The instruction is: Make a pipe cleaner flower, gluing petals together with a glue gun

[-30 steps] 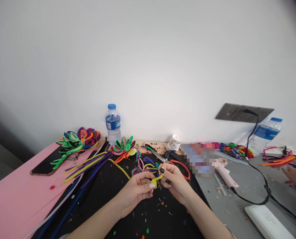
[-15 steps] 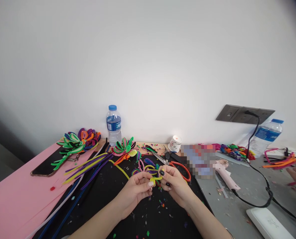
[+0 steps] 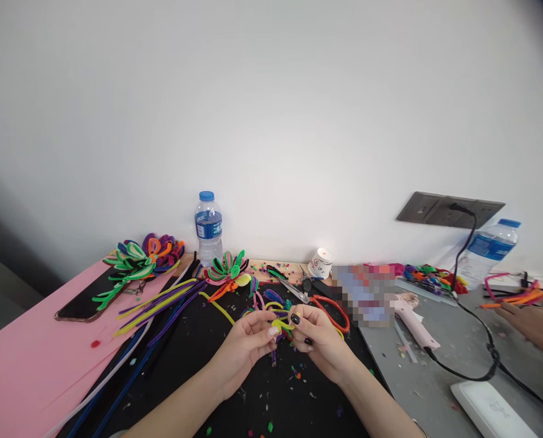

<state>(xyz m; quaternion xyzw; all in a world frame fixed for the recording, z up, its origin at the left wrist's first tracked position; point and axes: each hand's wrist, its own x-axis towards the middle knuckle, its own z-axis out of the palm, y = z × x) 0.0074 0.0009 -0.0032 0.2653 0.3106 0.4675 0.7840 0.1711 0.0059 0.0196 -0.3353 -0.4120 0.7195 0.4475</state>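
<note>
Currently, a yellow fuzzy strip (image 3: 284,325) spans the narrow gap between the two hands, above a black mat (image 3: 303,417): the left hand (image 3: 246,347) pinches one part of it, the right hand (image 3: 321,342) another. Compared with half a second ago, both stay nearly in place, while a co-worker's hand (image 3: 529,325) reaches farther in, near some orange strips (image 3: 515,299).

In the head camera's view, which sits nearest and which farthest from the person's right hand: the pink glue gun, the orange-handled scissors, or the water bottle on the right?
Nearest to the right hand first:
1. Orange-handled scissors: just beyond it.
2. Pink glue gun: off to its right.
3. Water bottle: farther right, at the back.
</note>
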